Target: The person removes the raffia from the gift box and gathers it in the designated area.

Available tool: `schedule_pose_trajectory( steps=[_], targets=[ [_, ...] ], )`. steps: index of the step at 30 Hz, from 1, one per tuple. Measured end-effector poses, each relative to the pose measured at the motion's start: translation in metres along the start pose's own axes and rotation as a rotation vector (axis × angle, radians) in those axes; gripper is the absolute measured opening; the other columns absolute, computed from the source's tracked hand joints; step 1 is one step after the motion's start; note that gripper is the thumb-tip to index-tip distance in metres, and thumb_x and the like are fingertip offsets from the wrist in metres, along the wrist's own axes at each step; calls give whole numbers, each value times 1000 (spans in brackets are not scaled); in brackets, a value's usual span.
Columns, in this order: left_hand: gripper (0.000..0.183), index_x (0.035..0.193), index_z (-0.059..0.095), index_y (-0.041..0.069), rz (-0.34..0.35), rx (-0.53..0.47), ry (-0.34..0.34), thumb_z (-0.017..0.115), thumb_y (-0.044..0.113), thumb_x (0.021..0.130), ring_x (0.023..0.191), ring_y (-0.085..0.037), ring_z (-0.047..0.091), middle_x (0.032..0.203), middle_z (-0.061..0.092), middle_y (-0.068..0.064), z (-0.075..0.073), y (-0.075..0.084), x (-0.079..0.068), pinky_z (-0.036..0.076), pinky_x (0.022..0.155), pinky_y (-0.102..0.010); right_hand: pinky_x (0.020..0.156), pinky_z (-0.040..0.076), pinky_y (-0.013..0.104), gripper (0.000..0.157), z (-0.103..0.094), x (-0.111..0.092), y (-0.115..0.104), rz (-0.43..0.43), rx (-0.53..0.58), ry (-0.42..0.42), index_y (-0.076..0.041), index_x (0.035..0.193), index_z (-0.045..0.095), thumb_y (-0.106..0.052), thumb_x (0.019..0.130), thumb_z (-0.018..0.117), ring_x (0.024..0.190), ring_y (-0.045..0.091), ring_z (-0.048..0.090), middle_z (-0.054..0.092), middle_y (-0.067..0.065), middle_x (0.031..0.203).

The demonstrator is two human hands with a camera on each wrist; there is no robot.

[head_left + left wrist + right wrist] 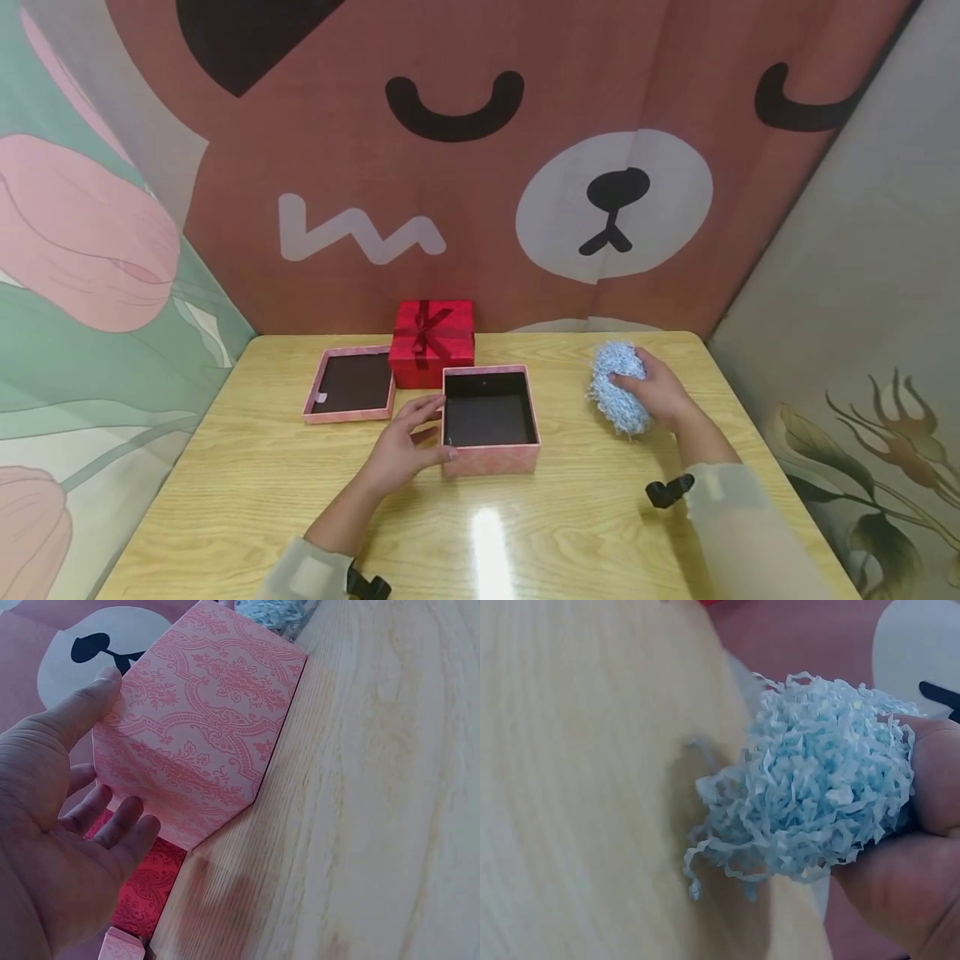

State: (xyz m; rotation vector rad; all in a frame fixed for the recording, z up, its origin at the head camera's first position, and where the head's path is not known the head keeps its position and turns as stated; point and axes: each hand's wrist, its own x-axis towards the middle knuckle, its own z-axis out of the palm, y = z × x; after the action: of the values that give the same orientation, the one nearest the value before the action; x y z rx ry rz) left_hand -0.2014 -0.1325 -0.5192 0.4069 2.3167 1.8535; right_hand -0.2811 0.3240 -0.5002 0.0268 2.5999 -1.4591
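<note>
An uncovered pink patterned gift box (pixel 491 461) with a dark inside stands at the middle of the table. My left hand (pixel 407 450) holds it at its front left corner, the thumb at the corner and the other fingers along the left side. Close up, the left wrist view shows that hand (pixel 67 802) against the box's patterned wall (pixel 202 720). Over at the right, my right hand (pixel 660 387) grips a bundle of light blue shredded paper (pixel 618 400). Loose strands of the shredded paper (pixel 817 780) hang over the wood in the right wrist view.
A shallow pink box lid (pixel 348 415) lies at the left with its dark inside up. Between lid and box, farther back, stands a red gift box (pixel 408 371) with a dark red ribbon bow. The wooden table (pixel 247 467) meets a printed bear backdrop (pixel 337 300) behind.
</note>
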Motion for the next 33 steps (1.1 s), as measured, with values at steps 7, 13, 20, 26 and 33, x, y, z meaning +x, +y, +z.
schedule_pose_trajectory(
  steps=[7,13,20,26,33],
  targets=[
    [83,151,56,26,-21,6,8,93,11,78,135,-30,54,152,47,-2,0,-1,-1,47,111,-49,120,19,69,91,5,2,21,24,-113,32,-2,165,12,-35,102,67,153,51,14,18,28,168],
    [82,150,56,30,-27,13,11,93,13,78,134,-28,54,151,47,-1,-1,-1,-1,47,111,-50,118,24,70,81,13,1,33,-1,-177,50,-3,164,18,-27,103,65,150,53,22,26,30,164],
    [82,149,57,31,-34,13,6,93,14,78,134,-28,54,150,47,-1,0,-1,0,47,111,-49,118,26,69,85,19,0,42,-9,-262,39,1,164,12,-34,104,61,148,56,24,24,35,163],
    [83,150,56,32,-33,16,3,93,14,78,134,-28,54,150,47,0,-1,-1,0,47,111,-48,119,24,68,93,19,-1,41,12,-284,34,1,164,9,-47,103,60,149,55,22,21,34,165],
    [83,150,56,31,-35,16,0,92,13,79,135,-29,54,151,46,-1,-1,0,0,47,111,-50,118,24,70,107,14,-2,41,-5,-261,59,-1,165,6,-62,97,62,149,57,21,20,34,164]
  ],
)
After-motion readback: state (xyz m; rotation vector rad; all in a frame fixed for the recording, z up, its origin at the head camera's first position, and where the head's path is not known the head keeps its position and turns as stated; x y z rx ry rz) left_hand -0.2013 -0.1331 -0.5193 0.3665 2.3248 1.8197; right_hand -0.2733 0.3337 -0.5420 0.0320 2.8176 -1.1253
